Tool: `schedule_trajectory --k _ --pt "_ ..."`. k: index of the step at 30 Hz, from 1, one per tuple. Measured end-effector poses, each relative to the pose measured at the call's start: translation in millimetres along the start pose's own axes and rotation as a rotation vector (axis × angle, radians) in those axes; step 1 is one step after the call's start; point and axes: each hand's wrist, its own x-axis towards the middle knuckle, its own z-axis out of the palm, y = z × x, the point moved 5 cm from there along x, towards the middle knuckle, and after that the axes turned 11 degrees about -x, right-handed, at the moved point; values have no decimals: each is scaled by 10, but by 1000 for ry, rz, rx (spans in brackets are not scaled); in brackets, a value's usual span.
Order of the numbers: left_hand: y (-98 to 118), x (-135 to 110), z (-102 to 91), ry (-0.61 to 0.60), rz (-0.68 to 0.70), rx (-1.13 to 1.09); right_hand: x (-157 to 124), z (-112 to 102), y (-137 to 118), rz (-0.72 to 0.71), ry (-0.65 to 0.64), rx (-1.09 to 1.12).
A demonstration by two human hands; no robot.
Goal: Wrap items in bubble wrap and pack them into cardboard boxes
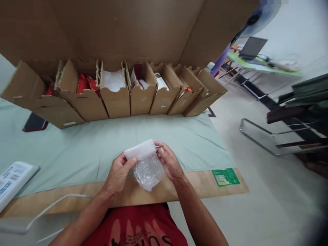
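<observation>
A red shirt (138, 222) is nearest. From the left: a white package (15, 181) on the table (84, 150), the left hand (116, 174) pinching bubble wrap (148, 169) above the front edge, the right hand (171, 164) holding the wrap's right side, a green card (226, 177).

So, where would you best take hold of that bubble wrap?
I'd grip the bubble wrap by its folded upper band, coming from both ends, where the left hand and right hand are: that band looks thicker, while the sheet below looks limp and might crumple.
</observation>
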Motion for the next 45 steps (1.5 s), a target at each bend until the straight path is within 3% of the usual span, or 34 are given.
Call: schedule_trajectory --k 2,5,8,11,14,18,24,27,29,31,34,38,41,45 --pt "-31 -19 -95 97 -5 -55 -88 128 186 55 -38 54" --pt "-59 -13 -188 131 22 -85 -233 151 255 99 -49 -36" --pt "26 -2 -362 216 147 -84 -308 29 23 12 -24 -260" --pt "255 -49 -497 233 400 115 -304 -10 -333 -119 -156 -538" --pt "427 -139 -405 58 579 493 -272 16 -605 -221 -279 -704" --pt "484 -213 -182 -139 725 909 -297 77 -790 -321 -460 -739" --pt "350 -105 183 -572 663 1219 -493 181 -969 -510 -829 -733" --pt "203 -87 333 -748 613 1260 -572 166 -1080 -554 -906 -717" --pt "100 -77 324 -801 569 1256 -620 47 -1169 -555 -863 -735" --pt "43 -51 209 -783 535 1238 -668 -189 -1251 -528 -726 -750" --pt "70 -19 -57 -723 484 1210 -731 -701 -1282 -411 -393 -713" --pt "254 -44 -296 -603 395 1150 -769 -1280 -1110 -194 43 -663" --pt "397 -61 -368 -455 257 1044 -732 -1428 -962 -110 202 -596" --pt "598 -42 -448 -258 187 877 -649 -1462 -836 -75 270 -523"
